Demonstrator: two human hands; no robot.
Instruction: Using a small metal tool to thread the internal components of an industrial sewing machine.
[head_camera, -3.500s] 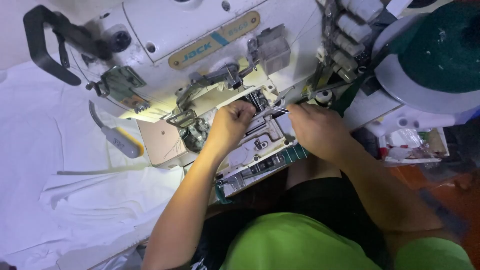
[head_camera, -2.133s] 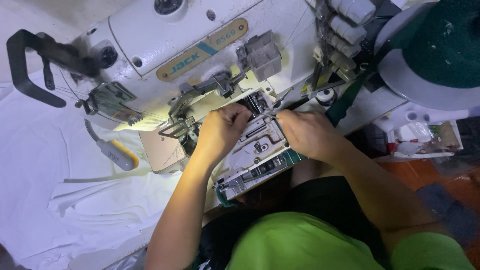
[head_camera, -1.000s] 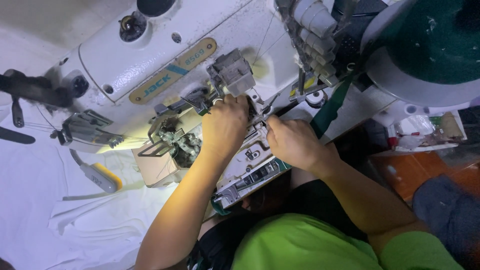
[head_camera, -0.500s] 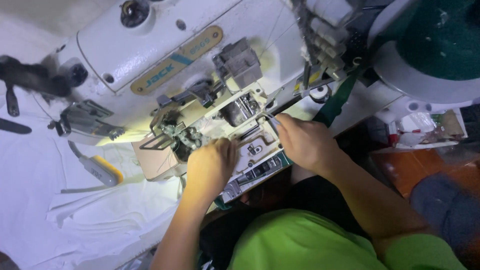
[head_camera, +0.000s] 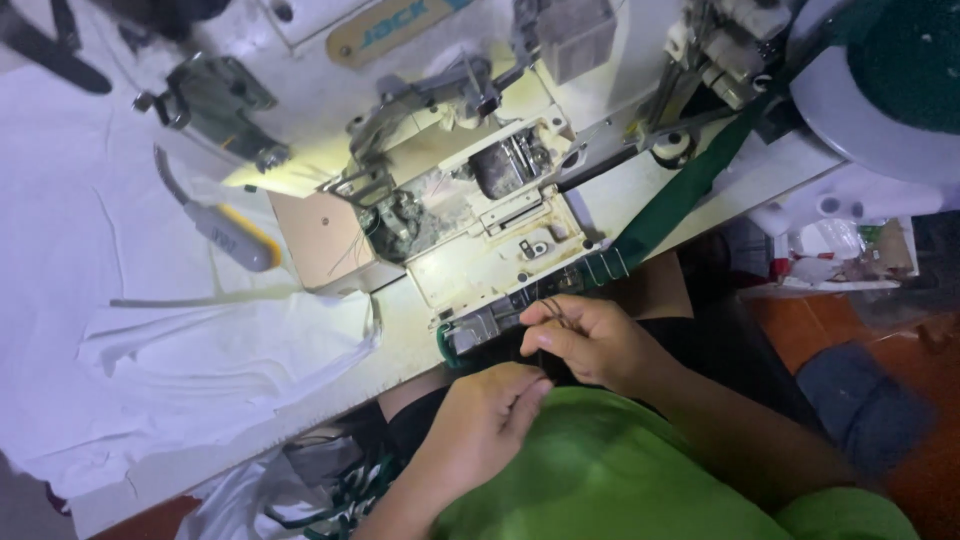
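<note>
Both hands sit close together at the near edge of the sewing machine. Right hand pinches a thin dark thread; left hand pinches its lower end. White cloth lies left on the surface.

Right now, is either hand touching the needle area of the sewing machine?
No: the left hand and right hand are both pulled back at the table's near edge, clear of the sewing machine needle area.
</note>
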